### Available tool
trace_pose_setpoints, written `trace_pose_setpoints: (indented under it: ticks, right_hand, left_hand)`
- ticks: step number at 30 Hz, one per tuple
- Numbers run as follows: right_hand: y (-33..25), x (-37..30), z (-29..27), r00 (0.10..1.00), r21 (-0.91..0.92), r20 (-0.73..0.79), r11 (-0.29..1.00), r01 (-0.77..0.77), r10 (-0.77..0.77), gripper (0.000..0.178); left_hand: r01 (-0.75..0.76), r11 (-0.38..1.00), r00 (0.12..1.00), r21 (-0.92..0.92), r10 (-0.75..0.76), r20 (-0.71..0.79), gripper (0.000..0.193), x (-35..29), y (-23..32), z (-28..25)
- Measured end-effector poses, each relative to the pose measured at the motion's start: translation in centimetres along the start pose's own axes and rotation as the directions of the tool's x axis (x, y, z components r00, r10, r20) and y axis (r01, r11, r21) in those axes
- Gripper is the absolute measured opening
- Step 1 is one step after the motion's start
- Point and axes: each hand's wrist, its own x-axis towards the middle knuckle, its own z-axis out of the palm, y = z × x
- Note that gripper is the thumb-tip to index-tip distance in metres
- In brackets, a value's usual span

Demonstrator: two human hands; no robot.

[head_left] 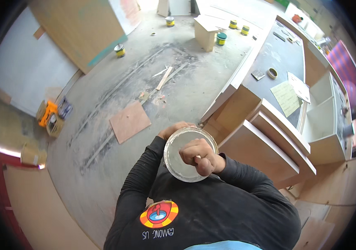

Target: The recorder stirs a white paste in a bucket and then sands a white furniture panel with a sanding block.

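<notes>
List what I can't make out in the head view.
In the head view:
Left hand: fingertips hidden behind the round tin.
Right hand: what, if anything, it grips, hidden by its closed fist.
Round tin: underside hidden beneath its top.
Orange thing, upper right: too small to identify.

The dark-smeared grey floor (82, 112) carries a square pinkish board (130, 122) near the middle, a narrow wooden strip (164, 78) farther off, and several cans (170, 21) toward the far side. On the right, a dark bench top (265, 58) bears a roll of tape (272, 73), a small dark square (258, 75), a pale green sheet (286, 98) and a white sheet (298, 86).
</notes>
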Motion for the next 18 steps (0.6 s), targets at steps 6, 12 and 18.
trace_pose_setpoints:
  ticks: [6, 12, 18]
  right_hand:
    - [8.2, 7.6, -6.8, 0.837, 0.314, -0.284, 0.871, -0.379, 0.467, 0.078]
    - [19.3, 19.2, -9.7, 0.931, -0.027, -0.325, 0.982, -0.187, 0.168, 0.079]
    - [25.7, 24.0, -16.4, 0.719, 0.113, -0.563, 0.9, -0.421, 0.407, 0.077]
  left_hand:
    - [0.208, 0.976, 0.977, -0.06, -0.203, 0.068, 0.025, 6.8, 1.7, -16.7]
    - [0.094, 0.973, 0.934, 0.212, -0.16, 0.32, 0.028, 15.1, 6.1, -30.0]
    - [0.292, 0.956, 0.936, 0.003, -0.286, 0.207, 0.026, 20.7, 10.5, -37.9]
